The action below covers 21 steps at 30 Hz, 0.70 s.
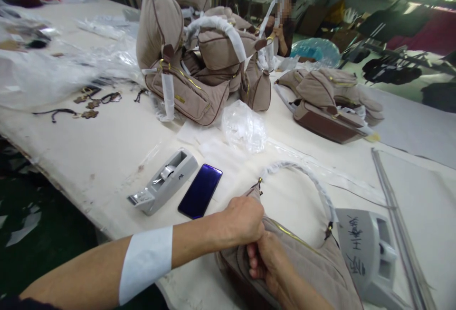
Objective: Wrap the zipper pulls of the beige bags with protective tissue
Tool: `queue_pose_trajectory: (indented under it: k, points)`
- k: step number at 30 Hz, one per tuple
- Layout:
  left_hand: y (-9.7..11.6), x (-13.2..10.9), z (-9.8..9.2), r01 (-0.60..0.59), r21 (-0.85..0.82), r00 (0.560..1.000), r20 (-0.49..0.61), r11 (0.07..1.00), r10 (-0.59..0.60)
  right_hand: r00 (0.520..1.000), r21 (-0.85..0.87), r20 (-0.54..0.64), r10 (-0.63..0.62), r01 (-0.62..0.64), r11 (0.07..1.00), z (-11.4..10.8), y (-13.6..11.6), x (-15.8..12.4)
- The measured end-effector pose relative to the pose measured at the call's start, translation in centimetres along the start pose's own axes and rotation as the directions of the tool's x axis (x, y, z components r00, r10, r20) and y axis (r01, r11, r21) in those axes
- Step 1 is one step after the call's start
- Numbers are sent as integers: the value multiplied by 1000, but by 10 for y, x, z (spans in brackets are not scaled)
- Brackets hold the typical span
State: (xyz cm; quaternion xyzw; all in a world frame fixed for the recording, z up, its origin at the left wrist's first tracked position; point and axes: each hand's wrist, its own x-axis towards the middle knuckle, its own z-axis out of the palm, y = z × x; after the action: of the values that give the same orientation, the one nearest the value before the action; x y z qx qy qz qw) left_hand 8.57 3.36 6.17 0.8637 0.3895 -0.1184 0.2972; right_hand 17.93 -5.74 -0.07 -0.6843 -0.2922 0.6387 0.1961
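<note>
A beige quilted handbag (313, 272) with a gold zipper lies on the white table (107, 153) right in front of me. Its handle (309, 177) is wrapped in white protective film and arches upward. My left hand (242, 222) is closed in a fist on the bag's top edge near the zipper end. My right hand (265, 260) is just below it, fingers curled into the bag's fabric. A white band wraps my left forearm.
A grey tape dispenser (164, 182) and a dark blue phone (200, 191) lie left of the bag; another dispenser (370, 258) stands at the right. Piles of beige bags (199, 63) (331, 101), crumpled plastic (244, 127) and dark trims (89, 103) lie farther back. A person sits at the far side.
</note>
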Motion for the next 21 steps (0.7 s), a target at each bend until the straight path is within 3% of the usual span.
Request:
queue_pose_trajectory:
  k: [2, 3, 5, 7, 9, 14, 17, 21]
  points:
    - [-6, -8, 16, -91, 86, 988, -118, 992, 101, 996, -54, 20, 86, -85, 995, -14, -7, -1]
    - [-12, -13, 27, -156, 148, 962, -202, 977, 185, 996, -87, 21, 88, -85, 993, -24, -12, -1]
    - [-24, -21, 49, -246, 305, 858, -372, 920, 353, 1000, -146, 14, 0, 2, 989, -45, -24, 4]
    - [-35, -26, 67, -252, 422, 745, -489, 871, 453, 996, -183, 38, -80, 85, 979, -63, -39, 14]
    - [-41, -28, 76, -226, 465, 686, -549, 856, 479, 984, -193, 153, -90, 119, 974, -73, -54, 26]
    - [-42, -27, 75, -214, 442, 699, -553, 871, 453, 878, -229, 474, 66, 50, 972, -81, -79, 53]
    - [-41, -26, 72, -205, 426, 708, -557, 881, 434, 837, -274, 540, 90, 74, 959, -85, -79, 64]
    - [-40, -24, 69, -201, 414, 730, -541, 888, 418, 834, -323, 551, 28, 182, 929, -80, -77, 73]
